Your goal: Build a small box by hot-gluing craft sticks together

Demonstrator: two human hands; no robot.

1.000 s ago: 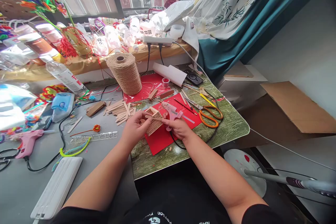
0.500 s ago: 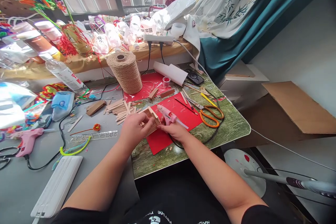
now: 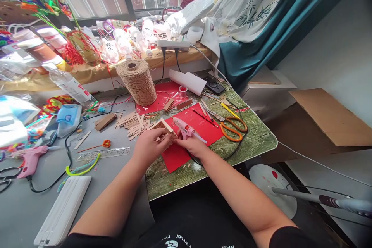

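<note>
A small box-like piece built of craft sticks (image 3: 161, 125) is tilted between my hands, above the red sheet (image 3: 209, 133). My left hand (image 3: 151, 143) grips it from the left, fingers bent over its near side. At its right corner, the thumb of my right hand (image 3: 193, 146) presses on the sticks. The same hand is closed around a pink hot glue gun (image 3: 186, 128), whose handle is mostly hidden by the palm. Its nozzle points up and left, and a clear glue stick juts out behind. Loose craft sticks (image 3: 132, 123) lie in a pile beyond my left hand.
Orange-handled scissors (image 3: 234, 128) and a pencil (image 3: 205, 118) lie to the right. A twine spool (image 3: 136, 83) stands behind. On the left are another pink glue gun (image 3: 30, 159), a clear ruler (image 3: 104, 154) and a white power strip (image 3: 64, 209). Black cords cross the tables.
My left hand's fingers have shifted slightly on the craft-stick piece, which is tilted a little differently. The right hand and glue gun look almost unchanged. The camera view has moved slightly.
</note>
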